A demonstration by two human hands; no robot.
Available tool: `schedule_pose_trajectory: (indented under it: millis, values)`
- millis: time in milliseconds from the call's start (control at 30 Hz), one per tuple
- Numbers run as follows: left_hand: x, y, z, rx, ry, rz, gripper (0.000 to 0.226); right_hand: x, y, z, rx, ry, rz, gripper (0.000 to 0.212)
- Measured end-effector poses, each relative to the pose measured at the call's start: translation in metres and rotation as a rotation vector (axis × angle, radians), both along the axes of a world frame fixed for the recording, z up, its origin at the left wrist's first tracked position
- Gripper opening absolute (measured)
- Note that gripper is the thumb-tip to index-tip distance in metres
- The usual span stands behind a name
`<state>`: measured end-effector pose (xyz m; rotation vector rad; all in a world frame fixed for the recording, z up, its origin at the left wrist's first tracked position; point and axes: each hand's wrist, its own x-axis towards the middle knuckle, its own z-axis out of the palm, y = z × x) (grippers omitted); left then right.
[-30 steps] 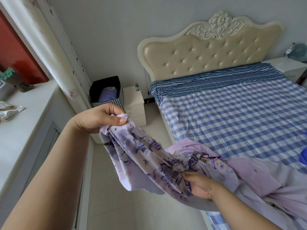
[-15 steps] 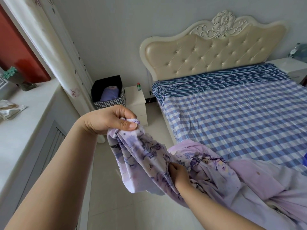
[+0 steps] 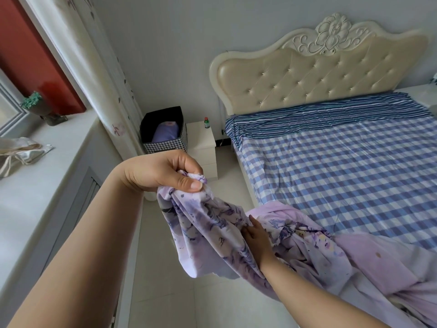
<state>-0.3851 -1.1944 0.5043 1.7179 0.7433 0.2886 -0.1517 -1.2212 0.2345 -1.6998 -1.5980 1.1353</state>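
Observation:
A purple floral sheet (image 3: 212, 235) stretches from my raised left hand down onto the bed's near corner, where its pale pink underside bunches up. My left hand (image 3: 165, 172) grips a gathered corner of the sheet between thumb and curled fingers, held above the floor beside the bed. My right hand (image 3: 256, 234) reaches into the folds lower down; its fingertips are buried in the cloth, so whether it grasps is hidden. The bed (image 3: 343, 166) has a blue checked cover with a striped band at the head.
A cream tufted headboard (image 3: 319, 74) stands against the wall. A white nightstand (image 3: 203, 143) with a small green bottle (image 3: 207, 122) sits left of the bed, next to a black bin (image 3: 163, 131). A white sill (image 3: 35, 176) and curtain (image 3: 99, 74) run along the left.
My right hand has slid up the sheet toward my left hand, moving from a grip under the bunched cloth to reaching into the folds. My left hand keeps its grip.

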Motion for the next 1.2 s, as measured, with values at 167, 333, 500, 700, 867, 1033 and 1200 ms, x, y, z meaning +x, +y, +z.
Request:
schedule_pose_trajectory:
  millis: [167, 333, 500, 700, 867, 1033, 1200]
  values:
    - [-0.035, -0.002, -0.001, -0.021, -0.047, 0.235, 0.046, 0.020, 0.017, 0.035, 0.088, 0.060, -0.275, 0.027]
    - [-0.067, 0.016, -0.028, 0.144, 0.215, 0.772, 0.060, 0.073, 0.068, 0.106, 0.301, -0.134, -0.452, 0.024]
    - [-0.070, 0.046, -0.055, 0.533, 0.357, 1.145, 0.046, 0.090, 0.092, 0.191, 0.436, -0.248, -0.239, 0.035]
    - [-0.080, 0.090, -0.034, 0.602, 0.099, 1.359, 0.038, 0.076, 0.086, 0.283, 0.465, -0.412, -0.062, 0.026]
    - [-0.103, 0.113, 0.032, 0.700, -0.413, 1.660, 0.034, 0.020, 0.067, 0.331, 0.550, -0.099, 0.020, 0.013]
    - [-0.123, 0.115, 0.065, 0.780, -0.606, 1.694, 0.032, 0.012, 0.061, 0.350, 0.470, -0.410, 0.046, 0.020]
    - [-0.100, 0.097, 0.068, 0.514, -0.099, 1.045, 0.035, 0.064, 0.068, 0.383, 0.822, -0.311, -0.437, 0.027]
